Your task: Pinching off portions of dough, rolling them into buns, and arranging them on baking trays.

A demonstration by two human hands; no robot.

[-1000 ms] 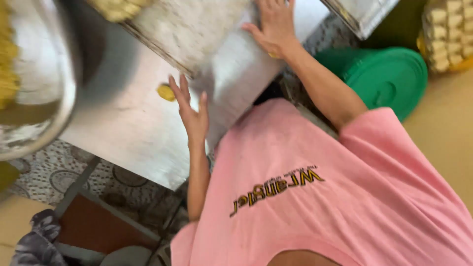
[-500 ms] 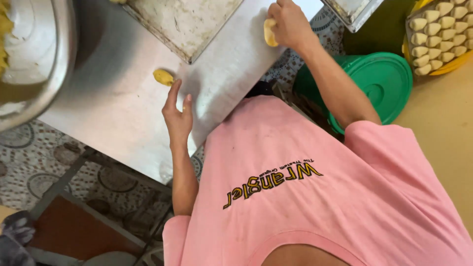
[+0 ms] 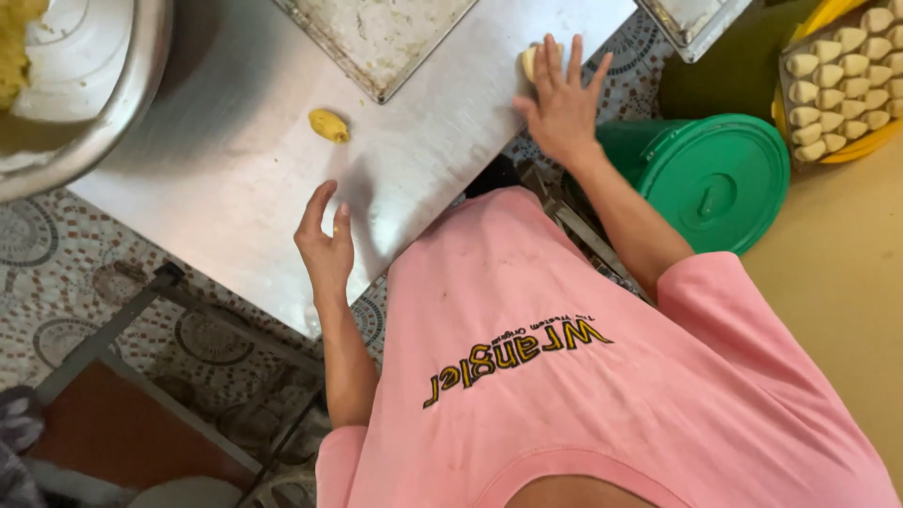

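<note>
Mid-batch, judging from how things lie. On the steel table (image 3: pixel 235 198), two small dough pieces in work and nothing finished beside them.

Right hand (image 3: pixel 562 99): flat and open, fingers spread, palm down, pressing on a pale dough piece (image 3: pixel 530 60) near the far edge of the table, just beside the corner of a floured metal tray (image 3: pixel 376 38). No closed grip there, only the fingertips lying over the lump, most of which peeks out to the left of them.

Left hand (image 3: pixel 324 240): open too, holding nothing, fingers loosely curved, resting edge-on at the near side of the table. Nearest thing to it a yellow dough piece (image 3: pixel 329 124), lying apart from it and untouched, short of the tray.

Done so far: a stack of pale shaped pieces (image 3: pixel 832 75), packed in neat rows in a yellow basket (image 3: pixel 861 141) at the far right, past a green lidded bucket (image 3: pixel 720 179).

Left to do: both lumps on the table, neither yet with the pointed form of the finished ones, and more yellow dough (image 3: pixel 14 42) in the big metal bowl (image 3: pixel 103 113) at the far left. Hard to tell how much, since only a corner of that mass shows. Floured tray bare of pieces where visible.
</note>
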